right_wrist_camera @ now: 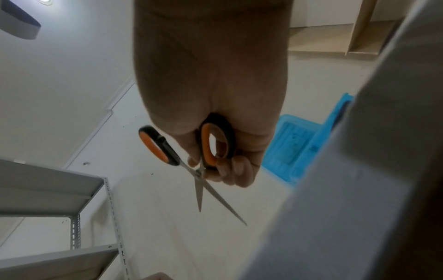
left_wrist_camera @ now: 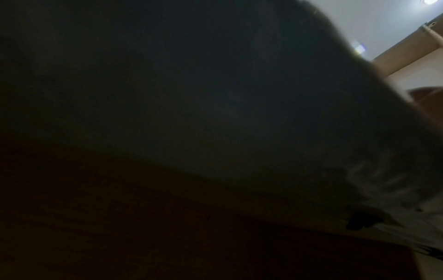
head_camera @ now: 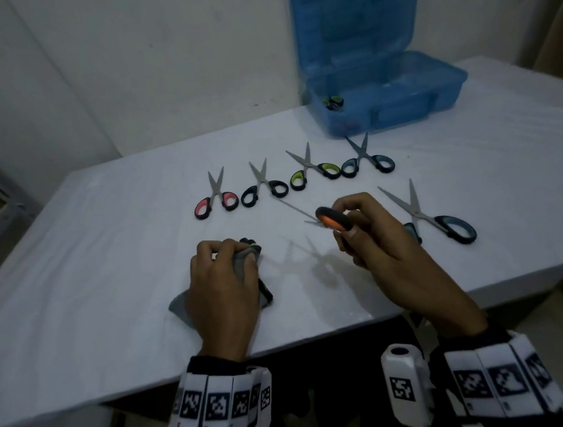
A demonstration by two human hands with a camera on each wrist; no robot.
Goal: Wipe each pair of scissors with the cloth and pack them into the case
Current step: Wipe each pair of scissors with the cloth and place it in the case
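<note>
My right hand [head_camera: 361, 236] grips orange-handled scissors [head_camera: 332, 220] by one handle loop, above the table, blades parted and pointing left. The right wrist view shows the orange scissors [right_wrist_camera: 206, 151] with fingers [right_wrist_camera: 230, 170] curled round that loop. My left hand [head_camera: 224, 280] rests on the table and grips a grey cloth [head_camera: 244, 265]. A black edge shows beside the cloth. Several scissors lie in a row beyond the hands: pink [head_camera: 216, 199], black [head_camera: 264, 187], green [head_camera: 314, 172], blue-grey [head_camera: 366, 160]. A larger blue pair [head_camera: 435, 219] lies to the right. The open blue case [head_camera: 386, 100] stands far right, holding one pair [head_camera: 333, 101]. The left wrist view is dark.
The white-covered table [head_camera: 106, 264] ends close to my wrists along its front edge [head_camera: 319, 337]. A wall stands behind the table. Grey metal shelving [right_wrist_camera: 59, 199] stands at the left. The case lid [head_camera: 357, 13] stands upright against the wall.
</note>
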